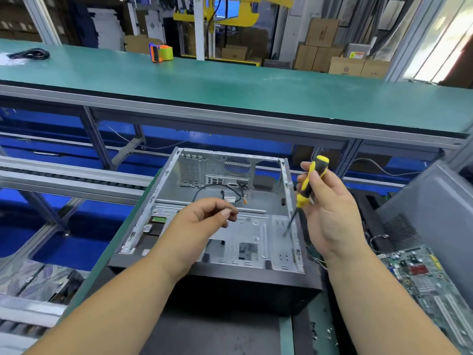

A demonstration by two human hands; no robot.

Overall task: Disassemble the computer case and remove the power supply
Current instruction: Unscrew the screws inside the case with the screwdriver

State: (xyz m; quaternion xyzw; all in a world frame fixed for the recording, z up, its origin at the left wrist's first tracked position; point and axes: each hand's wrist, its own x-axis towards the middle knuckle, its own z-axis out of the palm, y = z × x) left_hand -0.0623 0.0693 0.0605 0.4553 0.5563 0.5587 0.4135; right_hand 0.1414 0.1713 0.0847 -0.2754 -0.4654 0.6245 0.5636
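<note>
An open grey computer case [256,237] lies on its side on the green bench, its inside almost bare, with a black cable [217,188] loose on its floor. My right hand [330,208] grips a yellow and black screwdriver [308,185], tip down, over the case's right wall. My left hand [202,219] hovers above the middle of the case with its fingertips pinched together; whether a small part sits between them I cannot tell. No power supply shows inside the case.
A removed motherboard [422,278] lies at the right, beside a grey side panel [430,208]. A green shelf [230,83] runs across behind, carrying a tape dispenser [160,53] and a coiled cable [29,54]. Roller conveyor rails [64,178] run at the left.
</note>
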